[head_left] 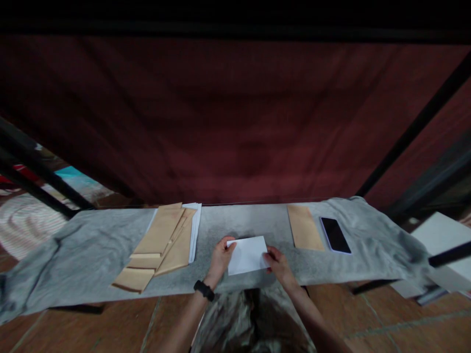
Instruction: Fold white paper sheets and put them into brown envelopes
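Observation:
Between my two hands a small white sheet of paper point(247, 256) is held by its left and right edges, just above the grey cloth. My left hand point(221, 256), with a black band on its wrist, pinches the upper left corner. Its right edge is gripped by my right hand point(276, 263), thumb on top. Whether the sheet is single or folded I cannot tell. To the left lies a fanned pile of brown envelopes point(162, 230), with white sheets point(196, 230) under it. A single brown envelope point(304, 228) lies flat to the right.
A phone point(335, 235) with a pale purple edge lies right of the single envelope. Grey cloth point(257, 218) covers the narrow table. Behind it hangs a dark red fabric point(235, 122), with black metal bars point(415, 122) at the sides. White boxes point(445, 245) stand at the far right.

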Available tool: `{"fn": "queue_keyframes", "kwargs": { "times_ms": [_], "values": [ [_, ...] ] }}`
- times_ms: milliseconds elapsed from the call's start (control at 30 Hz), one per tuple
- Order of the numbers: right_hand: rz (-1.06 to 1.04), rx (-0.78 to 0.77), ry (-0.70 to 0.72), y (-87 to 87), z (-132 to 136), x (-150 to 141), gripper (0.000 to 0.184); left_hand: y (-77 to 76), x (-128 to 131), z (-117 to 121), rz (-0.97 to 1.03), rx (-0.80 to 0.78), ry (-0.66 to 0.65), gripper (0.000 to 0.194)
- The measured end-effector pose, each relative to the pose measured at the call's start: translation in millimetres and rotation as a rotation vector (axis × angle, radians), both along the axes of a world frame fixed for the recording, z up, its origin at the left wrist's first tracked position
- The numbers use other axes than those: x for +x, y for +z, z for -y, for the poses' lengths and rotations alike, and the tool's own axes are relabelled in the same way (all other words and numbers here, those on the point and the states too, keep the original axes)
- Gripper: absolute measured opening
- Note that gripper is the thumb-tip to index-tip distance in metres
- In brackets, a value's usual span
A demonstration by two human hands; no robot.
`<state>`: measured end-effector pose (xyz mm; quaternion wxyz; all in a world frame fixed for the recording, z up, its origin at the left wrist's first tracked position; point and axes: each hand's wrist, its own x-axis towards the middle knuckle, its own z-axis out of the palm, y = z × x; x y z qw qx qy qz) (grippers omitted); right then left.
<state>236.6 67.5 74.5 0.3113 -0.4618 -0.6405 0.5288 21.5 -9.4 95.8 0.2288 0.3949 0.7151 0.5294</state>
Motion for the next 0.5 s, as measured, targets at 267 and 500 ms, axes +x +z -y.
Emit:
{"fn": "queue_keyframes", "kwargs": {
  "times_ms": [267,500],
  "values": [
    [0.269,0.213,-0.074,-10.1,-0.4,-16.5,0.037,-11.3,5.7,-4.4,-0.263,0.003,0.069,0.04],
    [0.567,0.423,-0.04,-15.8,12.2,-18.2,0.039,-39.8,49.8,17.2,-1.026,-0.233,-0.204,0.051]
  ]
}}
